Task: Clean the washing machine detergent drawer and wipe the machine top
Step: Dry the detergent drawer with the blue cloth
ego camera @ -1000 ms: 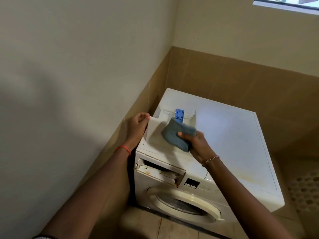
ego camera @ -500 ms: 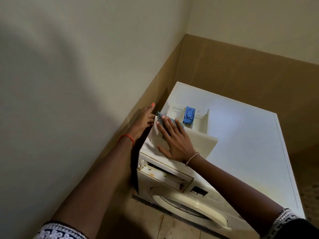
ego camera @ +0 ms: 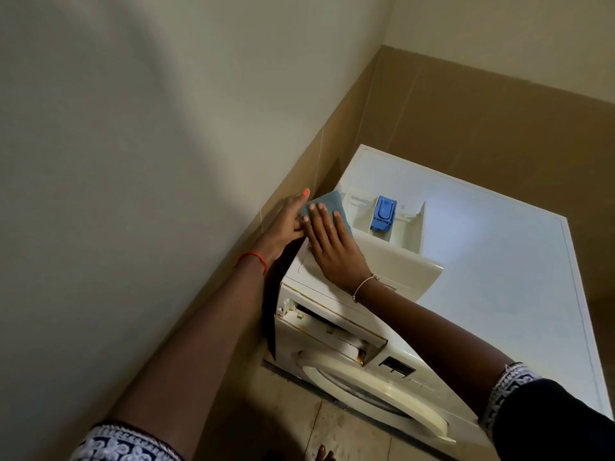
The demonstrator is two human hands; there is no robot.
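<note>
The drawer (ego camera: 392, 257) lies on the machine top (ego camera: 499, 277) at frame centre. On its left end the right hand (ego camera: 332, 247), fingers spread, presses the cloth (ego camera: 327, 202) flat. The left hand (ego camera: 284, 224) rests straight-fingered against that end, just left of the cloth.

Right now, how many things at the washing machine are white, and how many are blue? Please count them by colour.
White: 2 (washing machine, detergent drawer lying on its top)
Blue: 2 (cloth, cap in the drawer)
Total: 4
</note>
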